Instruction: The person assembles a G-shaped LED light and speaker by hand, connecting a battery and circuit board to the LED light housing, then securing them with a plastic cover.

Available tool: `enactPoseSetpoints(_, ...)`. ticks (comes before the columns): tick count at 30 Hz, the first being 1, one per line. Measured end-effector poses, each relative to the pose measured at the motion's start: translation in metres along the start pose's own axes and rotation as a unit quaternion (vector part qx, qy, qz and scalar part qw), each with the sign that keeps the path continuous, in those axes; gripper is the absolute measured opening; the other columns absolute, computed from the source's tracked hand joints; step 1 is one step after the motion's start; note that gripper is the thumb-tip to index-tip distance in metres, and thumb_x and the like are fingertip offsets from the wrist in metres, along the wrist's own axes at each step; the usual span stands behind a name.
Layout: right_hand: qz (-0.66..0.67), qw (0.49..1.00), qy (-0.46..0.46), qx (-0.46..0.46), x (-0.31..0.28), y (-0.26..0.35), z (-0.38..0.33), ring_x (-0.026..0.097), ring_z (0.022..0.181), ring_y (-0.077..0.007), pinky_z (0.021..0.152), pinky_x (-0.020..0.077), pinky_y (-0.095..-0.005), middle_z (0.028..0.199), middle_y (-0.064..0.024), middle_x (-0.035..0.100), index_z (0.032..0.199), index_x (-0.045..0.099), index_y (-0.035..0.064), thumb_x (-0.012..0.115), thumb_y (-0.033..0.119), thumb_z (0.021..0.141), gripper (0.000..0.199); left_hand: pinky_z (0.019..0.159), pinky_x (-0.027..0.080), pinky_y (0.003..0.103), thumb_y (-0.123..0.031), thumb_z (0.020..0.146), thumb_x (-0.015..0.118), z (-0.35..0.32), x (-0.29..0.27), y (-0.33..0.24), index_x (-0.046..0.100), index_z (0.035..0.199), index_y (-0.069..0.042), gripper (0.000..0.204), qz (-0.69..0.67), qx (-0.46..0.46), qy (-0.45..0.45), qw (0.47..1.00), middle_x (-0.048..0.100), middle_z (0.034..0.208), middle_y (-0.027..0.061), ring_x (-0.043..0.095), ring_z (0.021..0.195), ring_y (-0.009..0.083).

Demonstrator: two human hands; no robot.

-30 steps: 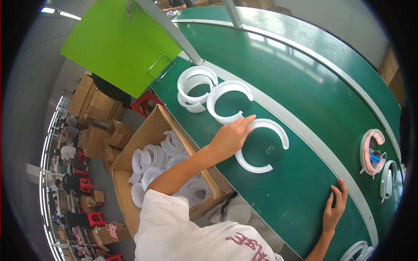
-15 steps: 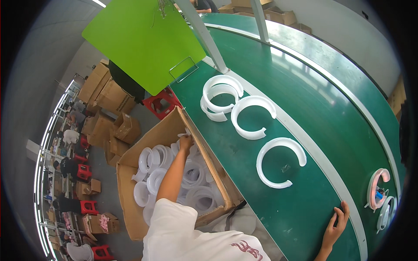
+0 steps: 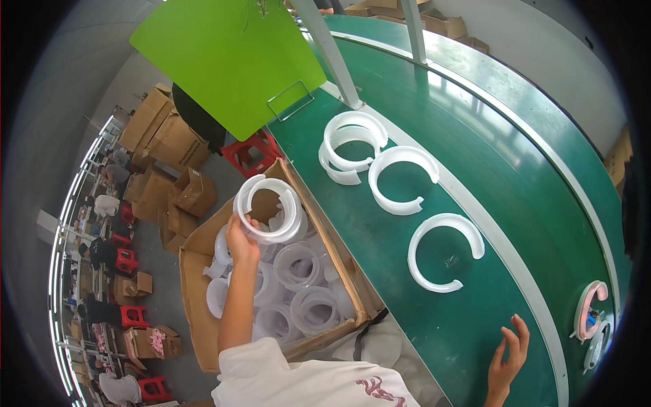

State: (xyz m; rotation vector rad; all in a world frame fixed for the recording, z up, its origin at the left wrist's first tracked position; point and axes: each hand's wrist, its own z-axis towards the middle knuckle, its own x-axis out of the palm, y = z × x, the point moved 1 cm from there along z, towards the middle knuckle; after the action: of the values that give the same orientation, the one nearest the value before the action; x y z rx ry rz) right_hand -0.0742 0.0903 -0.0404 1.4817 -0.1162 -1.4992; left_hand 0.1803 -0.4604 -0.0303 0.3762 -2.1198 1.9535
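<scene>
My left hand (image 3: 242,239) is closed on the lower left edge of a pair of white C-shaped plastic rings (image 3: 269,236), which seem to overlap. It holds them raised over an open cardboard box (image 3: 196,261) full of similar translucent white rings (image 3: 296,266). My right hand (image 3: 508,356) holds nothing; its fingers are apart and slightly bent over the green work surface (image 3: 380,264). Nearest to it lies a single white C-shaped ring (image 3: 415,261). Farther up sit another C-ring (image 3: 380,193) and an overlapping pair of rings (image 3: 332,163).
A grey rail (image 3: 488,230) separates the work surface from a green conveyor belt (image 3: 515,183). Pink-and-white ring parts (image 3: 582,312) lie on the belt at right. Grey posts (image 3: 332,61) and a bright green board (image 3: 230,61) rise at the far end. Red stools (image 3: 251,156) and cartons (image 3: 173,146) stand left.
My left hand has come up out of the box with the rings and shifted left. My right hand has lifted from near the rail and moved slightly left, fingers spreading.
</scene>
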Motion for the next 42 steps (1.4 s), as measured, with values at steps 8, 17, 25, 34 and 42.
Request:
enactPoseSetpoints(8,0.064,0.992,0.026,-0.103,0.009,0.041,0.030,0.062,0.113,-0.0375,0.092,0.0522,-0.0426,0.126,-0.0225,0.060,0.107,0.065,-0.0005,0.059,-0.008,0.078,0.030,0.054,0.040,0.028,-0.011,0.099,0.048,-0.118,0.082,-0.022,0.059,0.098,-0.005,0.013,-0.084,-0.084,0.180,0.976,0.053,0.075,0.0017,0.049,0.062,0.0132)
enactPoseSetpoints(17,0.574,0.800,0.089,0.150,0.019,0.043,0.056,0.055,0.127,-0.0265,0.104,0.0460,-0.0409,0.138,-0.0168,0.054,0.151,0.033,0.0022,0.047,0.041,0.105,0.062,0.065,0.044,0.031,-0.030,0.106,0.045,-0.242,0.193,0.055,0.060,0.108,-0.004,0.030,0.013,-0.457,0.504,0.733,0.052,0.076,0.0050,0.051,0.068,0.0169)
enactPoseSetpoints(25,0.565,0.797,-0.076,0.200,0.024,-0.024,0.029,0.069,0.102,-0.0241,0.077,0.0606,-0.0332,0.119,-0.0160,0.064,0.143,0.042,-0.0030,0.050,0.036,0.105,0.055,0.090,0.042,0.037,-0.037,0.092,0.068,-0.273,0.229,0.115,0.048,0.125,-0.006,0.049,0.044,-0.454,0.581,0.674,0.051,0.090,0.0071,0.053,0.098,0.0244)
enactPoseSetpoints(34,0.433,0.848,-0.258,0.161,0.006,-0.076,0.009,0.068,0.078,-0.0166,0.061,0.0565,-0.0263,0.114,-0.0196,0.066,0.139,0.048,-0.0028,0.054,0.038,0.101,0.056,0.112,0.040,0.053,-0.033,0.093,0.062,-0.241,0.238,0.135,0.042,0.140,0.001,0.061,-0.019,-0.322,0.627,0.709,0.054,0.130,0.0186,0.050,0.130,0.0313)
enactPoseSetpoints(42,0.577,0.717,-0.308,0.241,0.006,-0.102,0.012,0.063,0.058,-0.0138,0.046,0.0511,-0.0240,0.106,-0.0184,0.071,0.120,0.060,-0.0014,0.029,0.049,0.103,0.062,0.077,0.052,0.032,-0.039,0.105,0.049,-0.164,0.234,0.097,0.065,0.108,0.001,0.044,0.301,-0.082,0.496,0.810,0.068,0.106,0.0138,0.064,0.081,0.0203)
